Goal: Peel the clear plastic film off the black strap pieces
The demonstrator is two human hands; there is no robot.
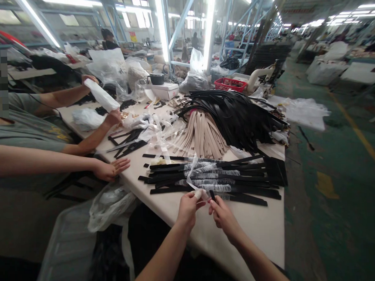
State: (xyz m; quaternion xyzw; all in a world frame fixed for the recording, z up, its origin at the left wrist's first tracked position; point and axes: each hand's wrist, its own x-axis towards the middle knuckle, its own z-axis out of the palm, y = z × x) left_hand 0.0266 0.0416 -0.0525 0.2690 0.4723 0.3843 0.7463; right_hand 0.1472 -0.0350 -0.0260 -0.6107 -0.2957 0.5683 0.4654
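Observation:
My left hand point(190, 207) pinches the end of a thin white plastic strip point(192, 171) that trails up over the wrapped straps. Close beside it, my right hand point(222, 215) is closed on a short black strap end point(212, 195), near the plastic. Just beyond both hands lies a row of black straps point(253, 192), several with clear plastic wound around their middles. Behind them, a fan of beige straps point(202, 134) spreads out next to a large heap of black straps point(235, 110).
At the left, one person holds a white plastic roll point(102, 95); another person's hand point(110, 169) rests at the table edge point(140, 195). A red basket point(230, 85) and white box point(164, 91) stand behind. A bin point(66, 243) is lower left.

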